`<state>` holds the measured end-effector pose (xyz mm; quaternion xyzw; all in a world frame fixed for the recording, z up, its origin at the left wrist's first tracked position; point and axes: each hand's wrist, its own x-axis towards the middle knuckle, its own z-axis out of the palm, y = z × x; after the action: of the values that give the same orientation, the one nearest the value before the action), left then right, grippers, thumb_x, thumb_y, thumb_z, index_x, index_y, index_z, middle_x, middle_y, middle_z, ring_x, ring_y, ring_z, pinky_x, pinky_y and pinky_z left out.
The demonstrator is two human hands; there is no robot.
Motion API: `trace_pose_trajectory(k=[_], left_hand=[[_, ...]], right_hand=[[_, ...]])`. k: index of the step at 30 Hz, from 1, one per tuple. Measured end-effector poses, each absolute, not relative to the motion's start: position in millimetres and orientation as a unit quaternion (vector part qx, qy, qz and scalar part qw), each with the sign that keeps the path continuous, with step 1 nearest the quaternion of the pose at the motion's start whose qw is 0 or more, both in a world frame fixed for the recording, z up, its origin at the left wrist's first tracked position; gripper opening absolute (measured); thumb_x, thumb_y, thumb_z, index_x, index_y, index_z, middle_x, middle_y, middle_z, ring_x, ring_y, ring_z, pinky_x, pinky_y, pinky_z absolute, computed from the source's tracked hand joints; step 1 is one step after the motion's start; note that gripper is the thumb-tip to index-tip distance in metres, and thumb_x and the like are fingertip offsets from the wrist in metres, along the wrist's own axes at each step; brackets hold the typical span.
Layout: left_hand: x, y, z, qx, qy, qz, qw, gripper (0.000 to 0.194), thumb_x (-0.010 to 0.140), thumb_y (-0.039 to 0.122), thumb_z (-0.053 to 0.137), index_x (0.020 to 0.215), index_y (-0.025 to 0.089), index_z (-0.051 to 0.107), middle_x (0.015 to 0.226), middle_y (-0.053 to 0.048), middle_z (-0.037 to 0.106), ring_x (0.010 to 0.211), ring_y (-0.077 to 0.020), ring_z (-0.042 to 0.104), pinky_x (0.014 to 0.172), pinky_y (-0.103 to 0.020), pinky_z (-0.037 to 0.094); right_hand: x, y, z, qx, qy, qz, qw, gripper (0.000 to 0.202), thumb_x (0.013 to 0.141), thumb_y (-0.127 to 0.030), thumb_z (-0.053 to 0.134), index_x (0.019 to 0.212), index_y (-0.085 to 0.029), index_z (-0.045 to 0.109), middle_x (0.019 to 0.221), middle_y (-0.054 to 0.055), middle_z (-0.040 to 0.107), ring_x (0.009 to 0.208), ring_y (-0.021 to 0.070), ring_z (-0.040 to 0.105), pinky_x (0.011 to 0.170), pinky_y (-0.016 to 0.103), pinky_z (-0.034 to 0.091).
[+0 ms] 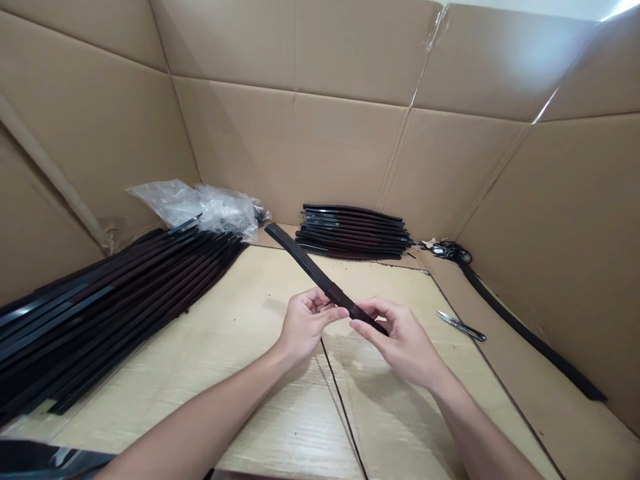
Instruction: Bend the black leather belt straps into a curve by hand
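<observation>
Above the tabletop I hold a long, slightly curved black piece (pixel 303 260), shaped like a scabbard and tilted up to the left. A dark brown band of wrapped cord circles its lower part. My left hand (pixel 307 323) is closed around the band, its thumb pressing on top and its fingers curled beneath. Closed on the lower end is my right hand (pixel 400 337), which covers the tip. From beneath my left hand a thin dark cord (pixel 343 407) runs down to the table's near edge.
Similar black pieces lie in a large pile (pixel 125 300) at left and a stack (pixel 355 232) at the back. A clear plastic bag (pixel 210 207) rests behind the pile. Thread snips (pixel 461 325), another curved black piece (pixel 530 333) and tangled cords (pixel 447 251) lie right. Cardboard walls (pixel 300 147) surround the table.
</observation>
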<state>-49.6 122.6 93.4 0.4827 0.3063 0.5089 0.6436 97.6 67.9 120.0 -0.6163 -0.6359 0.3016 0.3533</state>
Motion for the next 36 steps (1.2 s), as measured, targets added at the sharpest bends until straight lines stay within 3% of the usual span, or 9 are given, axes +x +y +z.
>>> trace_pose_trajectory(k=[9,16,22,28,32,36], left_hand=[[-50,124,89,0.492,0.316,0.508,0.632,0.044,0.045,0.030,0.081,0.061,0.006,0.048,0.061,0.003,0.057,0.056,0.0027,0.050,0.057,-0.010,0.042],[-51,126,82,0.487,0.314,0.501,0.643,0.044,0.047,0.030,0.080,0.066,0.007,0.048,0.066,0.003,0.056,0.059,0.0021,0.053,0.058,-0.010,0.043],[-53,129,88,0.475,0.316,0.534,0.624,0.042,0.048,0.030,0.079,0.060,0.006,0.046,0.061,0.003,0.057,0.054,0.0033,0.050,0.055,-0.009,0.041],[-57,128,92,0.505,0.333,0.503,0.617,0.049,0.030,0.025,0.086,0.061,0.004,0.054,0.053,0.003,0.053,0.051,0.0022,0.047,0.051,-0.010,0.036],[-57,128,90,0.498,0.320,0.507,0.626,0.052,0.034,0.032,0.085,0.068,0.004,0.056,0.064,-0.001,0.062,0.057,-0.0011,0.054,0.055,-0.011,0.042],[-54,128,85,0.491,0.308,0.512,0.634,0.050,0.039,0.035,0.083,0.061,0.006,0.049,0.059,0.002,0.058,0.054,0.0013,0.052,0.053,-0.010,0.041]], right_hand=[[100,70,112,-0.642,-0.592,0.367,0.320,0.071,0.053,-0.072,0.052,0.089,-0.011,0.051,0.082,0.001,0.059,0.059,-0.0102,0.047,0.050,0.003,0.039],[104,71,110,-0.663,-0.621,0.254,0.331,0.064,0.057,-0.068,0.053,0.078,-0.008,0.050,0.072,-0.002,0.056,0.057,-0.0148,0.034,0.051,-0.001,0.027],[104,65,119,-0.603,-0.638,0.354,0.322,0.063,0.068,-0.069,0.035,0.091,-0.013,0.050,0.091,0.000,0.060,0.065,-0.0135,0.043,0.059,-0.002,0.037],[100,63,122,-0.587,-0.631,0.370,0.347,0.061,0.063,-0.060,0.054,0.115,-0.029,0.048,0.095,-0.002,0.058,0.076,-0.0120,0.052,0.059,-0.005,0.041],[98,62,121,-0.593,-0.619,0.417,0.302,0.068,0.057,-0.071,0.050,0.101,-0.019,0.053,0.094,-0.001,0.056,0.056,-0.0130,0.043,0.047,0.004,0.043],[97,61,120,-0.590,-0.581,0.478,0.292,0.073,0.052,-0.072,0.054,0.098,-0.017,0.038,0.097,0.000,0.056,0.059,-0.0055,0.054,0.047,0.013,0.048]])
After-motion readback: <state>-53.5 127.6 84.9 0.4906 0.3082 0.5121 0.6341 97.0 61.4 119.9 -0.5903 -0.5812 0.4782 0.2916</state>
